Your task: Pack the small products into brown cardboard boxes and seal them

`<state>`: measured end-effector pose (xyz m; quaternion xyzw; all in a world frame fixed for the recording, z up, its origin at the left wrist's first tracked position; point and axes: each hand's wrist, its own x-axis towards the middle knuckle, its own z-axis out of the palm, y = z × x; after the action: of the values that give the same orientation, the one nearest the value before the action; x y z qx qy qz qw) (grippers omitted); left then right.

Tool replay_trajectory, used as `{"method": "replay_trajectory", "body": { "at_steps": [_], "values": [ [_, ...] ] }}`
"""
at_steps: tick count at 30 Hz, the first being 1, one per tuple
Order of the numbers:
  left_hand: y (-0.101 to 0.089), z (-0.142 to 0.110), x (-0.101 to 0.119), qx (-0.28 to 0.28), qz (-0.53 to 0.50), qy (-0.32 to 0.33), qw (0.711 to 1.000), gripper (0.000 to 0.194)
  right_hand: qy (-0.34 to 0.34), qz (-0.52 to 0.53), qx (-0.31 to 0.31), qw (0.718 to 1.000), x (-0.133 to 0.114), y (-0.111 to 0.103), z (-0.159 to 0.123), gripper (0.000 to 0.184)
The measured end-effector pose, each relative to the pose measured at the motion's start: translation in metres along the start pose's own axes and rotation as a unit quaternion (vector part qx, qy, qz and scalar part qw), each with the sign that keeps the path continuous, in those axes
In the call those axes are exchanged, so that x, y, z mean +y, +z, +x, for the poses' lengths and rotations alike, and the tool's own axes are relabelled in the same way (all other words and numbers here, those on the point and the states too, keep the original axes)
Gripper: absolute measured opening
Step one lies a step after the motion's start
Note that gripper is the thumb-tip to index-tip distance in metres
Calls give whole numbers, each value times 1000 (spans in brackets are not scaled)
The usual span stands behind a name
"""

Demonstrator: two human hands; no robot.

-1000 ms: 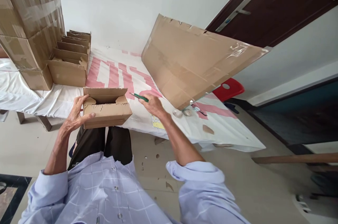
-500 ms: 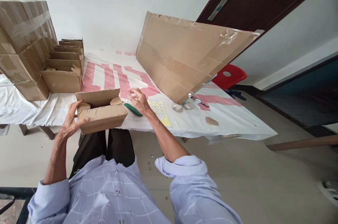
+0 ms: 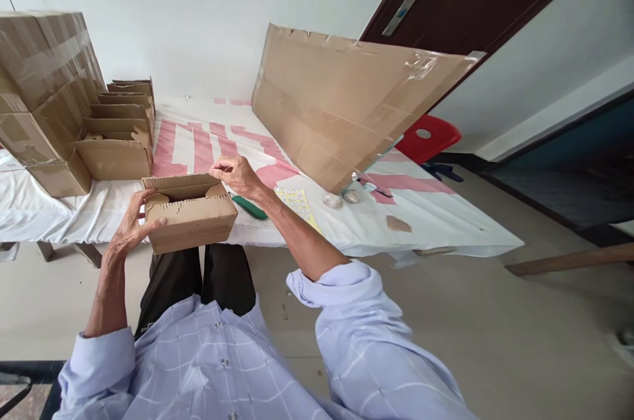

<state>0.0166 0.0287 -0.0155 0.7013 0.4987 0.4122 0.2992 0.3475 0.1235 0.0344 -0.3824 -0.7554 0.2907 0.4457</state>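
Observation:
A small brown cardboard box [image 3: 195, 225] with its top flaps up and torn edges along them sits at the table's front edge, above my knees. My left hand [image 3: 135, 225] grips its left end, thumb on the front face and fingers behind. At the box's back right corner is my right hand [image 3: 235, 175], its fingers pinched together by the rear flap; whatever is between the fingertips is too small to make out. Right of the box lies a green-handled tool [image 3: 249, 207], partly beside a yellow sheet [image 3: 298, 205] with small pale pieces or stickers on it.
Several open small boxes [image 3: 116, 159] stand in a row at left, against a stack of taped cartons [image 3: 44, 90]. A large cardboard sheet [image 3: 341, 103] leans at the back. Tape rolls [image 3: 333, 199] and a cardboard scrap [image 3: 398, 224] lie rightward. Behind is a red chair [image 3: 430, 138].
My right hand has moved left, from above the green tool to the box's back right corner, and its fingers have drawn together. My left hand keeps its grip on the box.

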Motion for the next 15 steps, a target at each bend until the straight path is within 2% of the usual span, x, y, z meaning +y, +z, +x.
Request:
{"method": "replay_trajectory", "body": {
  "at_steps": [5, 10, 13, 15],
  "values": [
    [2, -4, -3, -5, -8, 2, 1000, 82, 46, 9, -11, 999, -2, -3, 11, 37],
    [3, -7, -5, -8, -15, 7, 1000, 86, 74, 11, -14, 997, -2, -5, 15, 37],
    [3, -8, -4, -10, -19, 8, 1000, 86, 63, -1, -3, 998, -6, -6, 9, 36],
    [3, -8, -3, -9, -19, 9, 1000, 86, 26, -30, 41, 998, -11, -6, 0, 33]
  ]
}}
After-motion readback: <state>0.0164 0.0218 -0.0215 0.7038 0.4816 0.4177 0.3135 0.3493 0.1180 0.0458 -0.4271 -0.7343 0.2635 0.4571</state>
